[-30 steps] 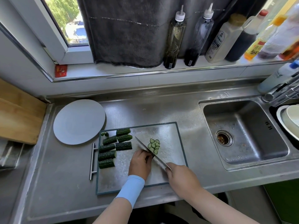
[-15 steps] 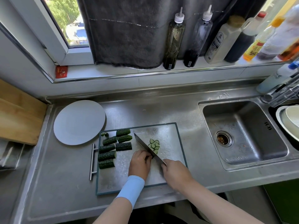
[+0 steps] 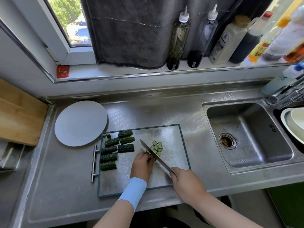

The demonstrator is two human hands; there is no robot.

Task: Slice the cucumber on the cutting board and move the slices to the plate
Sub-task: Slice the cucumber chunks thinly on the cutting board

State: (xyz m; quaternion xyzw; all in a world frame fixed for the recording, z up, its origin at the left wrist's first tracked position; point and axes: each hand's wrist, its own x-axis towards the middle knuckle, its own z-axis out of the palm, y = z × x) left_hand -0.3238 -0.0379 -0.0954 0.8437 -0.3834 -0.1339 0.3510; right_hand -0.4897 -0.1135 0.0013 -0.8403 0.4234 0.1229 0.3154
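Cucumber slices (image 3: 157, 147) lie thin, pale-centred, overlapping beside the knife (image 3: 152, 153).

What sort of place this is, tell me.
A home kitchen, most likely: a stainless steel sink in the counter, condiment bottles on the windowsill, cucumber pieces on a cutting board.

The handle of the knife (image 3: 155, 156) is enclosed by the right hand (image 3: 186, 184), and what is probably a cucumber piece (image 3: 147, 151) is all but covered by the fingers of the left hand (image 3: 142, 164) and by the blade. The bowls (image 3: 294, 125) and the wooden board (image 3: 19, 119) are cut off by the right and left edges, the print on the white bottle (image 3: 225, 41) cannot be read, and the green bits (image 3: 107, 135) at the cutting board's (image 3: 172, 137) corner are too small to be named.
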